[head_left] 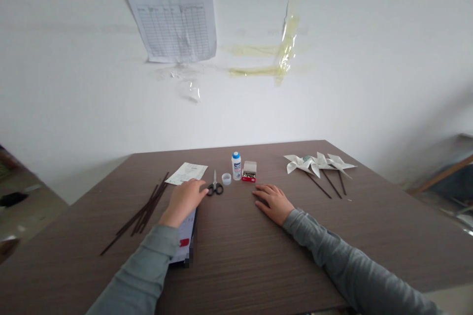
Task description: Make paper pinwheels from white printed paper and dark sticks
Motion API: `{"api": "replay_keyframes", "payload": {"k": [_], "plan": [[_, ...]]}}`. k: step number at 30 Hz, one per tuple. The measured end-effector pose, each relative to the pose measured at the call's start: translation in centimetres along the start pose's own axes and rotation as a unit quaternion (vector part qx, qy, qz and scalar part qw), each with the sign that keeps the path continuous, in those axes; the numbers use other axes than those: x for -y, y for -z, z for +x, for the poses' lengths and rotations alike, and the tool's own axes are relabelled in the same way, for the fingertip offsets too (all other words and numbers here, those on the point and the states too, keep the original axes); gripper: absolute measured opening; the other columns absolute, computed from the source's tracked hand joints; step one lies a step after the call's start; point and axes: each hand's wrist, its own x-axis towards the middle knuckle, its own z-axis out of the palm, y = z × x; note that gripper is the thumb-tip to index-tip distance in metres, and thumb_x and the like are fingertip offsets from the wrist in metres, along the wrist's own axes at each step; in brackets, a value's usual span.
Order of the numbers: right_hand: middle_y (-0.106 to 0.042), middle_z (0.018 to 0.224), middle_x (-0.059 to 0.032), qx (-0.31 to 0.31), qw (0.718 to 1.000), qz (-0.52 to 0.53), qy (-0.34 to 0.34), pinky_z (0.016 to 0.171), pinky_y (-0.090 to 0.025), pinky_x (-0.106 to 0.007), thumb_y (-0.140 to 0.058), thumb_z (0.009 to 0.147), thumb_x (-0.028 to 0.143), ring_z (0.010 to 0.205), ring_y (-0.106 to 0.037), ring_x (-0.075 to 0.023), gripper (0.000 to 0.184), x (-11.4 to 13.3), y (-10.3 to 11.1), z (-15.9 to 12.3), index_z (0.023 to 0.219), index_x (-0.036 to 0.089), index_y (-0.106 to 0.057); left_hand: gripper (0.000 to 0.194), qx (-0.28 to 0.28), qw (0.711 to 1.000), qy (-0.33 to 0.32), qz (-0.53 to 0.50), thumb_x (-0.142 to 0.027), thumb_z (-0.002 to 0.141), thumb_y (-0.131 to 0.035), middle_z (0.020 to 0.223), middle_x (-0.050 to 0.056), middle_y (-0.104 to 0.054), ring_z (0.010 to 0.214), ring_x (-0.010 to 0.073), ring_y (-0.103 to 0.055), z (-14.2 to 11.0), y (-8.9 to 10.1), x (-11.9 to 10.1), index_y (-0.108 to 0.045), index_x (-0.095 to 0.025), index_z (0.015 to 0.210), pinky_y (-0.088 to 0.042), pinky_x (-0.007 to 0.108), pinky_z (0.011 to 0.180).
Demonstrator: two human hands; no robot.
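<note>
My left hand [185, 200] is at the near edge of a stack of white paper [192, 171], its thumb apart from the fingers and pointing at black-handled scissors [215, 186]. It appears to hold nothing, though the fingertips are partly hidden. My right hand [272, 202] lies flat on the table with fingers spread and empty. Just beyond it stands a small red-based box [249, 172] with dark bits inside. Beside the box are a white glue bottle [236, 166] with a blue cap and a small clear cup [226, 179].
Several thin brown sticks [142, 209] lie at the left of the brown table [236, 256]. Three white paper pinwheels [320, 163] on sticks lie at the right. A flat, dark-edged thing with a pale face [186, 238] is partly under my left forearm. A wall stands behind.
</note>
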Motion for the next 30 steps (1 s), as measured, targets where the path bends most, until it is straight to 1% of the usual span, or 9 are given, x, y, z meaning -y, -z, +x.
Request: {"api": "replay_keyframes", "payload": {"k": [2, 3, 5, 7, 12, 15, 20, 24, 30], "plan": [[-0.083, 0.181, -0.0152, 0.003, 1.000, 0.001, -0.002, 0.145, -0.060, -0.073, -0.074, 0.124, 0.040, 0.170, -0.073, -0.0432, 0.048, 0.0, 0.1, 0.0, 0.169, 0.033, -0.090, 0.036, 0.009, 0.999, 0.028, 0.023, -0.029, 0.120, -0.075, 0.160, 0.018, -0.095, 0.152, 0.0382, -0.090, 1.4, 0.2, 1.2, -0.099, -0.024, 0.146, -0.068, 0.040, 0.123], [-0.083, 0.181, -0.0150, 0.004, 1.000, 0.001, -0.003, 0.145, -0.060, -0.073, -0.074, 0.124, 0.039, 0.170, -0.073, -0.0432, 0.048, 0.0, 0.1, 0.0, 0.169, 0.033, -0.090, 0.038, 0.013, 0.999, 0.039, 0.031, -0.029, 0.121, -0.072, 0.162, 0.019, -0.094, 0.155, 0.0382, -0.089, 2.0, 0.3, 1.6, -0.099, -0.023, 0.148, -0.068, 0.040, 0.123], [-0.083, 0.181, -0.0146, 0.003, 1.000, -0.001, -0.004, 0.145, -0.060, -0.072, -0.075, 0.124, 0.039, 0.171, -0.073, -0.0427, 0.047, 0.0, 0.1, 0.0, 0.169, 0.034, -0.090, 0.042, 0.019, 0.998, 0.052, 0.042, -0.030, 0.120, -0.073, 0.168, 0.017, -0.092, 0.161, 0.0361, -0.086, 2.7, 0.3, 2.0, -0.097, -0.026, 0.154, -0.067, 0.037, 0.124], [-0.083, 0.181, -0.0147, 0.000, 1.000, -0.003, -0.004, 0.145, -0.061, -0.071, -0.075, 0.124, 0.038, 0.170, -0.073, -0.0421, 0.047, 0.0, 0.1, -0.1, 0.169, 0.033, -0.090, 0.044, 0.028, 0.997, 0.058, 0.047, -0.032, 0.119, -0.075, 0.170, 0.015, -0.092, 0.160, 0.0359, -0.086, 3.0, 0.1, 2.2, -0.096, -0.027, 0.157, -0.068, 0.036, 0.122], [-0.084, 0.180, -0.0133, -0.002, 1.000, -0.004, -0.006, 0.145, -0.062, -0.069, -0.077, 0.123, 0.038, 0.169, -0.074, -0.0409, 0.046, 0.0, 0.1, 0.0, 0.167, 0.036, -0.091, 0.039, 0.038, 0.996, 0.066, 0.051, -0.032, 0.116, -0.075, 0.152, 0.015, -0.099, 0.151, 0.0363, -0.091, 3.0, -0.3, 2.3, -0.100, -0.026, 0.145, -0.069, 0.036, 0.114], [-0.083, 0.181, -0.0131, 0.004, 1.000, 0.000, -0.008, 0.145, -0.060, -0.070, -0.077, 0.123, 0.037, 0.171, -0.073, -0.0416, 0.047, 0.0, 0.2, 0.1, 0.168, 0.036, -0.090, 0.034, 0.044, 0.995, 0.065, 0.055, -0.032, 0.116, -0.075, 0.148, 0.016, -0.100, 0.146, 0.0349, -0.093, 3.0, -0.2, 2.2, -0.101, -0.025, 0.137, -0.069, 0.033, 0.108], [-0.082, 0.182, -0.0146, 0.011, 1.000, 0.009, -0.013, 0.146, -0.059, -0.072, -0.077, 0.123, 0.036, 0.173, -0.072, -0.0427, 0.048, 0.1, 0.4, 0.2, 0.168, 0.034, -0.090, 0.035, 0.060, 0.994, 0.062, 0.062, -0.022, 0.119, -0.068, 0.141, 0.016, -0.101, 0.139, 0.0326, -0.095, 3.0, 0.1, 1.7, -0.102, -0.024, 0.127, -0.067, 0.032, 0.108], [-0.083, 0.181, -0.0126, 0.010, 1.000, 0.006, -0.013, 0.146, -0.060, -0.069, -0.078, 0.123, 0.036, 0.172, -0.073, -0.0412, 0.046, 0.2, 0.5, 0.2, 0.168, 0.036, -0.090, 0.036, 0.069, 0.994, 0.059, 0.064, -0.023, 0.120, -0.066, 0.136, 0.018, -0.101, 0.136, 0.0340, -0.096, 2.9, 0.3, 1.6, -0.101, -0.022, 0.126, -0.066, 0.031, 0.105], [-0.082, 0.183, -0.0152, 0.018, 1.000, 0.009, -0.020, 0.147, -0.059, -0.070, -0.078, 0.123, 0.037, 0.173, -0.072, -0.0423, 0.048, 0.5, 0.7, 0.1, 0.169, 0.032, -0.090, 0.038, 0.068, 0.993, 0.067, 0.063, -0.021, 0.120, -0.064, 0.137, 0.021, -0.101, 0.136, 0.0362, -0.096, 2.9, 0.3, 1.5, -0.101, -0.020, 0.128, -0.067, 0.033, 0.106]]}}
